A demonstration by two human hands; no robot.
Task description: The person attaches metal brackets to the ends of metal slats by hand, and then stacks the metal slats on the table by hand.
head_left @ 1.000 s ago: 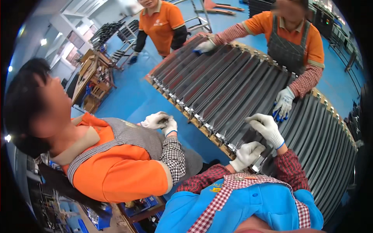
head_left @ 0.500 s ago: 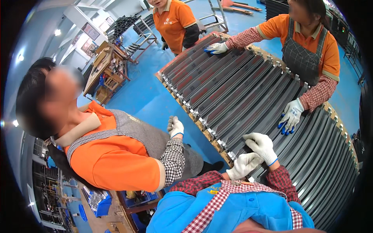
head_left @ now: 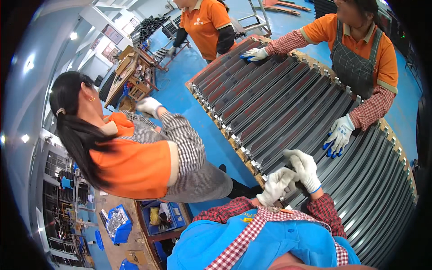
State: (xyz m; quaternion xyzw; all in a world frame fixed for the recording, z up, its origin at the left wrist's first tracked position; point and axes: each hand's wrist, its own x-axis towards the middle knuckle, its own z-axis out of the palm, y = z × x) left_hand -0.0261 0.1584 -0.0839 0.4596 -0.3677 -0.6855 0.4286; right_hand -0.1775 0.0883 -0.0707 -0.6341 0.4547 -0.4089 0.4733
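Observation:
My left hand (head_left: 274, 186) and my right hand (head_left: 303, 170), both in white knit gloves, meet in front of me with fingers curled and touching. Whether something small sits between them I cannot make out. They are above the near left edge of a wide row of long dark metal profiles (head_left: 265, 105) lying side by side. Small silver metal pieces (head_left: 227, 132) line the profiles' ends. Across the row, a co-worker in orange rests both gloved hands on the profiles, one hand (head_left: 339, 135) with blue fingertips not far from my right hand.
Close on my left stands another co-worker (head_left: 135, 166) in orange with one gloved hand raised. A third person (head_left: 204, 27) is at the far end. At lower left are a blue bin (head_left: 120, 236) of small silver parts and a blue tray (head_left: 179, 215). A wooden workbench (head_left: 120, 81) stands farther back.
The co-worker on my left has turned away and raised a gloved hand. The far person has turned left, reaching out an arm. My left hand has shifted slightly up and left, still against my right.

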